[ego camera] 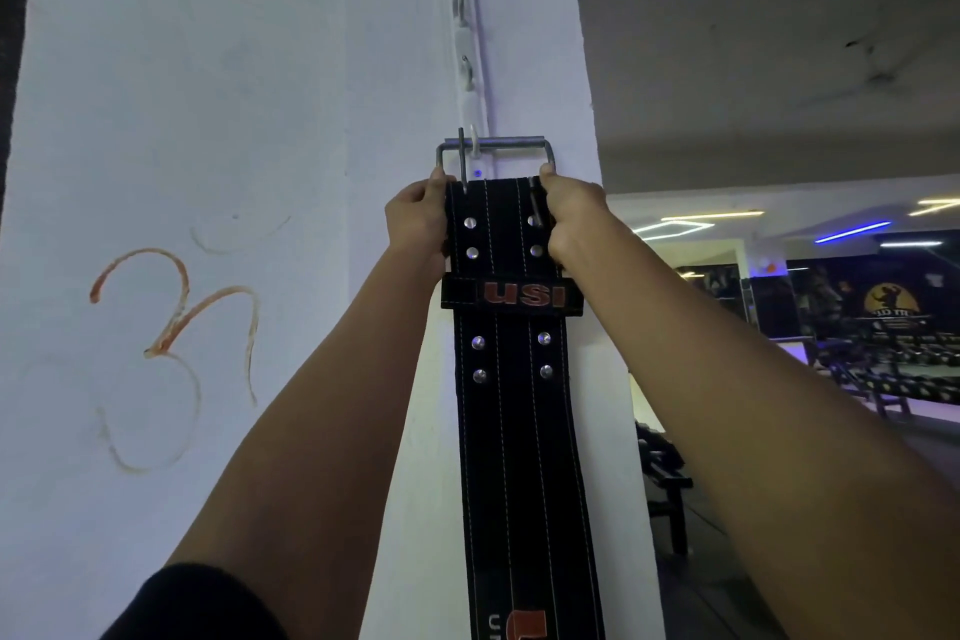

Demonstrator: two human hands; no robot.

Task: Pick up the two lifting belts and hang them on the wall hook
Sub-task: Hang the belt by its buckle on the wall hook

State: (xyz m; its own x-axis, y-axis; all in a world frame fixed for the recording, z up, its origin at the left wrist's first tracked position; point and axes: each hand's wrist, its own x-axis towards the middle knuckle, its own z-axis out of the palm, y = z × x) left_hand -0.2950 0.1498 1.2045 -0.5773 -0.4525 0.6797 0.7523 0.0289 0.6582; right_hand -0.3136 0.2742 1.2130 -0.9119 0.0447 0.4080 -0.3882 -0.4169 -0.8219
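A black lifting belt (511,411) with white stitching, silver rivets and a red "USI" loop hangs down the white pillar. Its metal buckle (496,147) rests over the lowest hook (473,140) of a white vertical hook rail (466,31). My left hand (418,222) grips the belt's top left edge just under the buckle. My right hand (570,216) grips the top right edge. Only one belt is clearly visible; whether a second lies behind it I cannot tell.
The white pillar (234,120) carries an orange painted symbol (171,343) at the left. Free hooks sit higher on the rail. To the right, the dim gym holds a dumbbell rack (904,369) and a bench (667,478).
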